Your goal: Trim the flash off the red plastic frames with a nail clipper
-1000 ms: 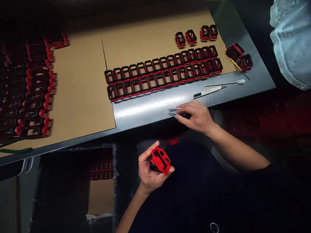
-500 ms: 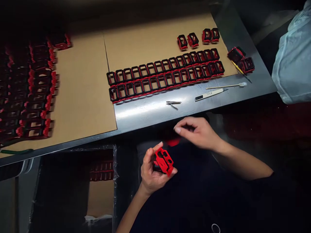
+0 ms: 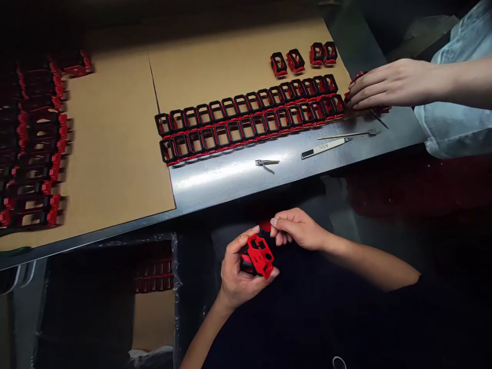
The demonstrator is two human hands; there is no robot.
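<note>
In my left hand is a red and black plastic frame, its red face with cut-out openings turned up. The fingers and thumb grip it by its two ends. Just to the right, my right hand hovers apart from the frame with thumb and forefinger pinched together. Whatever those fingertips may hold is too small to make out. A dim red thing shows behind them, partly hidden. On the metal table edge beyond lie small nippers, a craft knife and a cotton swab.
Two long rows of similar frames stand on cardboard. More frames are stacked at left. A co-worker's hand covers parts at the right. Below the table, a plastic-lined container holds further frames.
My right hand has come down and closer to the frame in my left hand. A co-worker's hand has entered from the right over the parts there. The view has shifted slightly.
</note>
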